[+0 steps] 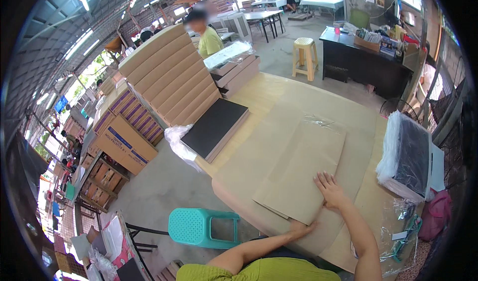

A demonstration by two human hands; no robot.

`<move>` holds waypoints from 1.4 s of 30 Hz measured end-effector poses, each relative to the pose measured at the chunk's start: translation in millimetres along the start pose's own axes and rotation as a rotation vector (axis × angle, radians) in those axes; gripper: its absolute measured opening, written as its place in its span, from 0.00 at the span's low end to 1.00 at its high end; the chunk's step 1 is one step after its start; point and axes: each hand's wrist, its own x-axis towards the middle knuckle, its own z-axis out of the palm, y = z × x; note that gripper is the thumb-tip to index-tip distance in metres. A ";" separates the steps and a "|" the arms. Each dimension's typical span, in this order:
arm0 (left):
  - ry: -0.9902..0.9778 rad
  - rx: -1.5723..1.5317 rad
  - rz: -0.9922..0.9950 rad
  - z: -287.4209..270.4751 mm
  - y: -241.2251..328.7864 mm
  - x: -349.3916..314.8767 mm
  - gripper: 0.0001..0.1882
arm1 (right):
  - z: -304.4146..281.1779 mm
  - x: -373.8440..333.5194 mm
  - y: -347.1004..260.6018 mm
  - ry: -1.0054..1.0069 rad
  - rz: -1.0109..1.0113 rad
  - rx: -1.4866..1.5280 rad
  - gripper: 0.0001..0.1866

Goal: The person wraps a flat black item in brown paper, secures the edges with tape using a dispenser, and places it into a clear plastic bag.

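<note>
fingers of the right hand lie spread on the brown parcel, its bulk leftward, length pointing away; left hand grip unclear.

Left hand low — right hand flat

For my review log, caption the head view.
Right hand on folded brown paper, left hand at its near edge, teal stool beside table.
</note>
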 end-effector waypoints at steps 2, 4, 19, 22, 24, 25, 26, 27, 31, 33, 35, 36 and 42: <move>-0.018 0.068 -0.076 -17.1 -6.8 5.3 0.35 | -2.7 -4.2 4.0 -0.012 0.014 0.021 0.65; -0.009 0.135 -0.083 -38.1 -16.3 21.9 0.34 | 3.7 -6.0 22.5 0.064 0.028 0.083 0.66; 0.090 0.058 0.077 -70.9 -60.5 49.6 0.24 | 44.3 3.2 12.7 0.340 0.136 0.176 0.57; -0.211 0.104 0.093 -92.3 -44.4 35.8 0.24 | 52.9 0.8 9.0 0.328 0.205 0.204 0.53; -0.779 0.141 0.144 -155.4 12.4 24.8 0.26 | 53.9 4.9 1.4 0.361 0.235 0.256 0.49; -1.002 0.088 0.378 -184.6 15.5 23.6 0.26 | 50.7 10.0 -2.6 0.327 0.256 0.265 0.50; -0.966 -0.011 0.310 -208.1 26.8 43.8 0.26 | 50.6 8.0 -4.7 0.295 0.278 0.277 0.50; -0.929 -0.116 0.249 -223.7 46.1 81.7 0.26 | 55.3 6.2 -4.4 0.339 0.326 0.237 0.50; -0.310 0.342 0.685 -202.6 59.7 199.3 0.33 | 91.5 9.6 -12.5 0.593 0.546 0.314 0.50; -0.490 0.638 0.879 -171.1 8.6 223.0 0.38 | 120.2 27.3 -34.8 0.680 0.706 0.338 0.53; -0.527 0.487 0.902 -146.1 -12.0 229.3 0.36 | 113.8 33.5 -42.2 0.564 0.918 0.311 0.55; -0.531 0.465 0.900 -142.5 -12.6 230.9 0.36 | 112.4 35.2 -47.7 0.498 1.023 0.324 0.55; -0.579 0.336 0.869 -152.1 -16.8 226.2 0.35 | 117.6 43.4 -86.5 0.282 1.366 0.140 0.46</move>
